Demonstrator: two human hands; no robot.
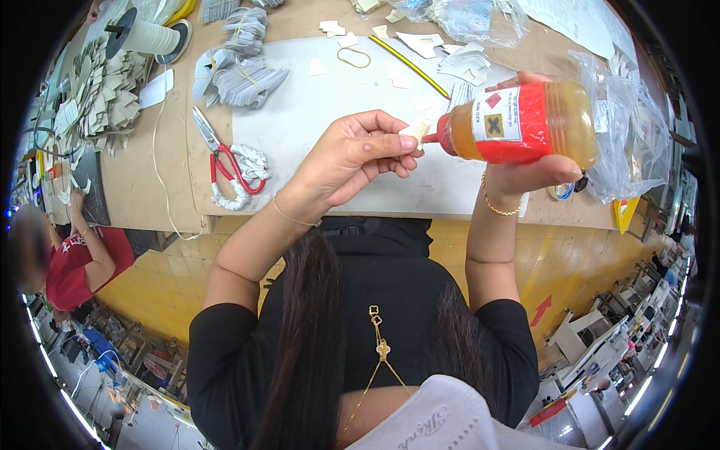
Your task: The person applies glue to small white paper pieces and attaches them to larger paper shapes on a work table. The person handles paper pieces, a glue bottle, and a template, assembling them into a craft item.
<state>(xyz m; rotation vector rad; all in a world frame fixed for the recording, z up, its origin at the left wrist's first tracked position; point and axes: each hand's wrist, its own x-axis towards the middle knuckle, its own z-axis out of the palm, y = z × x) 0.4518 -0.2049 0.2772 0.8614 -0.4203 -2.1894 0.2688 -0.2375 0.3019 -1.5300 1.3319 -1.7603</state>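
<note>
My left hand point(352, 156) pinches a small cream-coloured piece point(418, 130), flat and thin, between thumb and fingers. In my right hand point(517, 178) lies a clear squeeze bottle point(534, 120) of amber liquid, with a red band, a white hazard label and a red nozzle. The bottle is tipped on its side and its nozzle points left. The nozzle tip is at the cream piece; I cannot tell whether any liquid is coming out. Both hands are above a white sheet point(300, 142) on the table. Part of my right hand's fingers is hidden behind the bottle.
Red-handled scissors point(225, 159) with cloth-wrapped grips lie left. Banded grey bundles point(244, 81), a cream pile point(109, 94) and a spool point(146, 36) sit beyond. A striped pencil point(409, 66) and rubber band point(353, 58) lie ahead; plastic bags point(634, 124) right. Another person point(94, 259) works left.
</note>
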